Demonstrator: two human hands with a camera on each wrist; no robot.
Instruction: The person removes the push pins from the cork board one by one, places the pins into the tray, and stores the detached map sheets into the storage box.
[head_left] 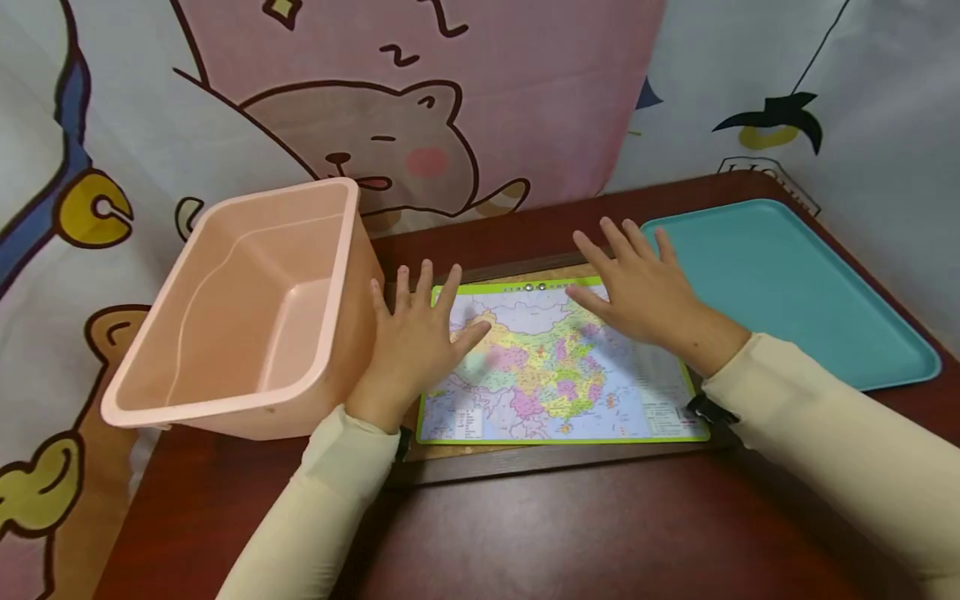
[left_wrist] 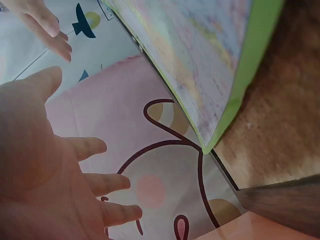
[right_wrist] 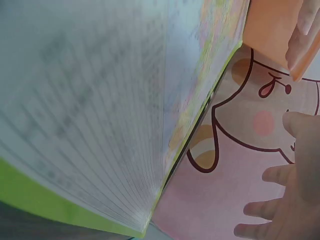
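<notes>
A map board (head_left: 525, 358) with a green border lies on a dark-framed cork board (head_left: 465, 451) in the middle of the table. Over the map's left edge hovers my left hand (head_left: 412, 346), fingers spread and holding nothing. My right hand (head_left: 648, 292) is spread in the same way above the map's upper right corner, its palm facing down. In the left wrist view the map's green-edged corner (left_wrist: 207, 145) shows beside the fingers, apart from them. The right wrist view shows the map's printed surface (right_wrist: 100, 100) close up, with the right fingers (right_wrist: 260, 210) clear of it.
A pink plastic bin (head_left: 341, 333) stands at the left, close to my left hand. To the right lies a teal tray (head_left: 795, 292), partly behind my right arm. The dark red table (head_left: 585, 533) reaches back to a cartoon-print curtain (head_left: 525, 100).
</notes>
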